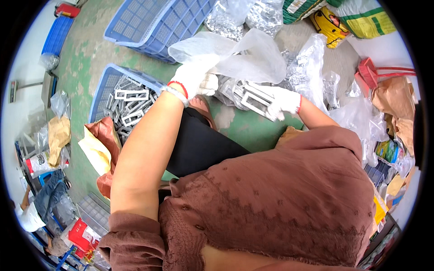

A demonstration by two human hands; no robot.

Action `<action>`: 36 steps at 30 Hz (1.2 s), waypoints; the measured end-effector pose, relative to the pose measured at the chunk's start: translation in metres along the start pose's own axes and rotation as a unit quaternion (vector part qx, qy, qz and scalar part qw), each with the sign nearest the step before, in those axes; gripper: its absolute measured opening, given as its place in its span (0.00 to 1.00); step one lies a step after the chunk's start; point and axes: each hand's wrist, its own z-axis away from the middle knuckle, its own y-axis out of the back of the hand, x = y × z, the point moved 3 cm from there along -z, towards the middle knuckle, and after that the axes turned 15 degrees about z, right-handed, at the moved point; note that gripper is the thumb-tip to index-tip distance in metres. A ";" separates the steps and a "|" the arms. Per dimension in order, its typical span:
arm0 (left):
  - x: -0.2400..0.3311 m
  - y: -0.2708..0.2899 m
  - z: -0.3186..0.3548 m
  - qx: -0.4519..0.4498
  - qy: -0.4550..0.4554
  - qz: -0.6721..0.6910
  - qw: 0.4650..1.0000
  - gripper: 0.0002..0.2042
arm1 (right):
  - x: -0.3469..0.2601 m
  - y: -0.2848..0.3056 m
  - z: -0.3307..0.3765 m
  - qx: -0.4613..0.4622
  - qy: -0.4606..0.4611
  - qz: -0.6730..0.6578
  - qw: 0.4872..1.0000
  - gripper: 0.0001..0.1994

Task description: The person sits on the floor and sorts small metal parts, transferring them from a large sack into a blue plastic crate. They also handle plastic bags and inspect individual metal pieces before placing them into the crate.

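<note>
Your brown embroidered blouse point(271, 203) fills the near half of the view, with both bare forearms reaching away over your black-trousered knee point(199, 144). Beyond them the green painted concrete floor point(90, 58) is worn to grey in patches and crowded on all sides.

Two blue plastic lattice crates sit on it: the far crate point(153, 22) lies tilted, and the nearer crate point(106, 83), to your left, holds a heap of flat grey rectangular metal frames point(131, 106) with open windows. Just beside that crate a crumpled brown paper sheet point(101, 144) rests on the floor. To the far right, clear plastic bags of small silvery parts point(312, 63) are piled together, glossy and wrinkled, near a red basket point(370, 74) and printed woven sacks point(361, 18).

Your left hand point(192, 77), in a white knitted glove with a red cuff, is closed on the edge of a thin translucent plastic bag point(235, 54), which billows up limp and milky just beyond your knee. Your right hand point(278, 104), gloved the same, grips a flat grey metal frame point(253, 100), held tilted just below the bag's mouth, close to the left hand.
</note>
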 end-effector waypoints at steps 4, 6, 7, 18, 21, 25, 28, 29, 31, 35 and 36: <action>0.005 -0.006 -0.001 -0.039 -0.081 -0.002 0.996 0.19 | -0.030 -0.029 0.068 -0.087 0.097 0.133 0.983 0.45; 0.005 -0.002 -0.013 -0.052 -0.084 -0.043 0.994 0.18 | -0.034 -0.034 0.074 -0.062 0.200 0.079 0.975 0.48; 0.005 -0.002 -0.017 -0.059 -0.086 -0.065 0.992 0.18 | -0.047 -0.032 0.076 -0.049 0.189 0.053 0.979 0.46; 0.012 -0.021 0.005 -0.037 -0.170 -0.307 0.936 0.28 | -0.148 0.051 -0.087 0.188 -0.096 0.272 0.939 0.06; 0.016 -0.026 0.019 -0.015 -0.192 -0.325 0.926 0.27 | -0.170 0.070 -0.115 0.104 -0.017 0.184 0.977 0.13; 0.020 -0.017 0.017 0.023 -0.176 -0.272 0.946 0.25 | -0.213 0.039 -0.085 0.226 0.011 0.630 0.743 0.41; 0.021 -0.013 0.002 0.020 -0.226 -0.321 0.920 0.25 | -0.211 0.038 -0.082 0.253 -0.038 0.742 0.620 0.43; 0.020 -0.011 0.000 0.016 -0.232 -0.297 0.926 0.25 | -0.209 0.039 -0.079 0.235 -0.069 0.774 0.584 0.43; 0.019 -0.010 -0.002 0.004 -0.242 -0.250 0.937 0.25 | -0.204 0.046 -0.069 0.199 -0.130 0.829 0.507 0.43; 0.018 -0.009 0.003 0.022 -0.196 -0.223 0.955 0.25 | -0.196 0.064 -0.040 0.417 -0.111 0.703 0.565 0.44; 0.018 -0.008 0.004 0.022 -0.196 -0.229 0.953 0.26 | -0.192 0.066 -0.034 0.491 -0.082 0.643 0.582 0.45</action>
